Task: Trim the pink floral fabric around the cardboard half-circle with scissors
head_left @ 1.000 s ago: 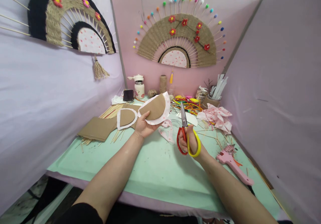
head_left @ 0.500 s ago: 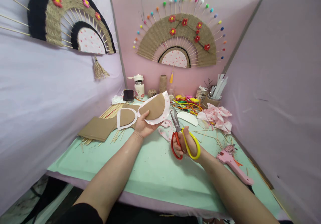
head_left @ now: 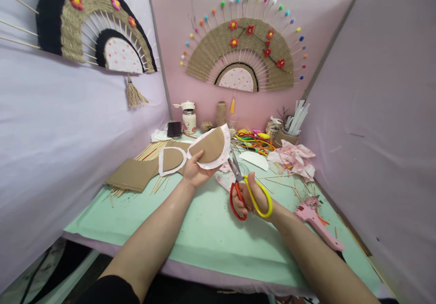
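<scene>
My left hand [head_left: 198, 171] grips a half-round brown cardboard piece [head_left: 208, 147] backed by pink-dotted white fabric [head_left: 225, 146] that sticks out as a border around its curve. The thumb lies on the cardboard; the other fingers are behind it. In my right hand [head_left: 250, 197] are scissors with one red and one yellow handle [head_left: 260, 199]. Their blades [head_left: 235, 165] stand apart, pointing up beside the fabric's lower right edge. I cannot tell whether they touch it. A second cardboard half-round with a white border [head_left: 172, 159] lies left of my left hand.
Folded brown cardboard [head_left: 131, 174] rests on thin sticks at the left. A pink glue gun [head_left: 318, 224] lies at the right, below crumpled pink fabric [head_left: 294, 158]. Behind are a white bottle [head_left: 189, 120], a twine spool [head_left: 221, 112] and colourful pipe cleaners [head_left: 255, 142]. Decorated fans [head_left: 204, 54] hang on the walls.
The scissors have tilted and shifted slightly left, their blades nearer the fabric edge. My left hand and the piece in it have stayed nearly still.
</scene>
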A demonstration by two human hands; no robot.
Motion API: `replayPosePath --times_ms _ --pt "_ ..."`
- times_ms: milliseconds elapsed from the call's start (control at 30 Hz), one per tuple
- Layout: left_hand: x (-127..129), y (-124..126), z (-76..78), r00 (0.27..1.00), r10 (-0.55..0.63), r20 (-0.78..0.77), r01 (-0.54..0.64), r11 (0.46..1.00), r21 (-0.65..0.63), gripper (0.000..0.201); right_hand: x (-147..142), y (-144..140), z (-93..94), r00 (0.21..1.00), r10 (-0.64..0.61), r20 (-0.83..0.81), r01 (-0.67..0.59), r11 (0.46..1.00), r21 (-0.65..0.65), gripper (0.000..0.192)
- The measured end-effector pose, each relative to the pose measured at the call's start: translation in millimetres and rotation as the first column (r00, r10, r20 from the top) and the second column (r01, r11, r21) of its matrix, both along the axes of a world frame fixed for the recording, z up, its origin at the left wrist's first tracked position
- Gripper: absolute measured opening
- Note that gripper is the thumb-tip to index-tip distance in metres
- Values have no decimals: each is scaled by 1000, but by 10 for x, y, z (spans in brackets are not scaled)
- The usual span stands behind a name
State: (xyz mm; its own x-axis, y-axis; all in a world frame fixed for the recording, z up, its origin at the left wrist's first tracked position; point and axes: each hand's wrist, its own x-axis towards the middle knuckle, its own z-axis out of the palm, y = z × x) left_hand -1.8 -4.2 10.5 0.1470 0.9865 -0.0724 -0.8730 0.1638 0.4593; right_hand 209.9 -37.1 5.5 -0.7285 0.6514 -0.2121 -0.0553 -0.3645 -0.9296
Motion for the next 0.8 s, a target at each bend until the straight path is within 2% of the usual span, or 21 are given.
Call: replayPosePath --times_ms 300,500,800 --pt "43 -25 -17 994 -111 -6 111 994 -6 54 -3 50 -44 998 -56 -22 55 997 -45 79" --pt "47 -32 -11 993 -113 -20 113 994 -7 55 -8 64 -26 993 -117 -20 116 991 -65 80" --pt "58 -33 -3 992 -122 -12 122 993 -7 54 -21 98 -58 992 -124 10 124 992 -38 79"
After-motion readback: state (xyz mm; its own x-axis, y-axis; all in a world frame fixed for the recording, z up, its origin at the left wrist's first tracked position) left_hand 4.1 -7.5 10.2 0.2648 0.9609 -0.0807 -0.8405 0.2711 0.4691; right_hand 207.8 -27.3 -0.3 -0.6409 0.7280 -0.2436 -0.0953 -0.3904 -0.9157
